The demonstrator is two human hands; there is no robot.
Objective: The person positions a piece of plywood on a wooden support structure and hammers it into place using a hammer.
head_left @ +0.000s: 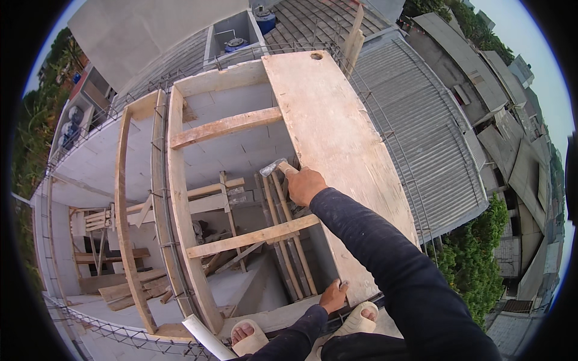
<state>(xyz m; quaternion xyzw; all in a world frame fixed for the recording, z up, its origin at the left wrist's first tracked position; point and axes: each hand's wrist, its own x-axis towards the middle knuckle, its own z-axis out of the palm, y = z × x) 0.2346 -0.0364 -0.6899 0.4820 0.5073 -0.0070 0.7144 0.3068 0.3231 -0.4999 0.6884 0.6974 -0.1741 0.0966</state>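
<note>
My right hand (305, 185) is closed around the short wooden handle of a hammer (273, 166). Its grey metal head points left over the open frame. Beneath my right arm lies a long plywood panel (340, 126), pale and worn, with a round hole near its far end. Low in the view, my left hand (333, 296) grips the panel's near left corner, its fingertips partly hidden. To the left of the panel runs a timber frame (176, 156), with one wooden crosspiece (226, 127) farther off and another crosspiece (253, 237) closer, both reaching toward the panel's edge.
Through the frame's gaps shows a deep drop to a lower level with stacked boards (129, 289) and upright poles (289, 240). Rebar (159, 162) runs along the beam. My sandalled feet (248, 338) stand at the near edge. A corrugated roof (409, 108) lies right.
</note>
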